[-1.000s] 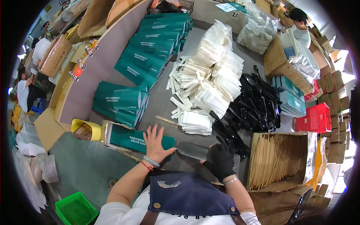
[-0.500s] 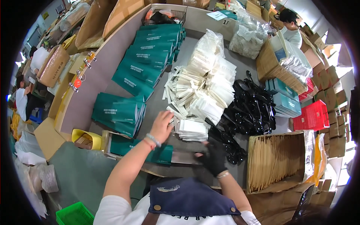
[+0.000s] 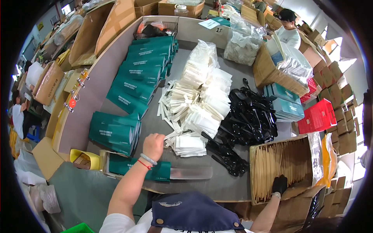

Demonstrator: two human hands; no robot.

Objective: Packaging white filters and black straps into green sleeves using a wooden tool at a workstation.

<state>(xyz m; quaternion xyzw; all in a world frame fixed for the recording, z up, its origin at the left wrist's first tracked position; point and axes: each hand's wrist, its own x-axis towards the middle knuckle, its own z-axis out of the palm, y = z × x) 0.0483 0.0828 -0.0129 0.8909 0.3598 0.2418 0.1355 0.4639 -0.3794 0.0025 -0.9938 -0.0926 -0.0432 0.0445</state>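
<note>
My left hand, bare with a bracelet and red string on its wrist, hovers over the table with curled fingers; whatever they hold is hidden. Right beside it lies a stack of flat white packets, at the near end of a larger pile of white packets. Below its wrist a green printed pouch lies on a clear plastic strip. My right hand, in a black glove, reaches over the near side of a carton of thin wooden sticks and touches them; its fingertips are hard to see.
Black plastic spoons lie heaped right of the packets. Overlapping green pouches line the left wall, with another stack nearer. A yellow container stands at lower left, red baskets at right. A person works beyond the far right.
My right hand has moved right, from beside the white packets to the carton of sticks. My left hand has drawn back slightly left and its fingers have curled. The whole view has shifted a little.
</note>
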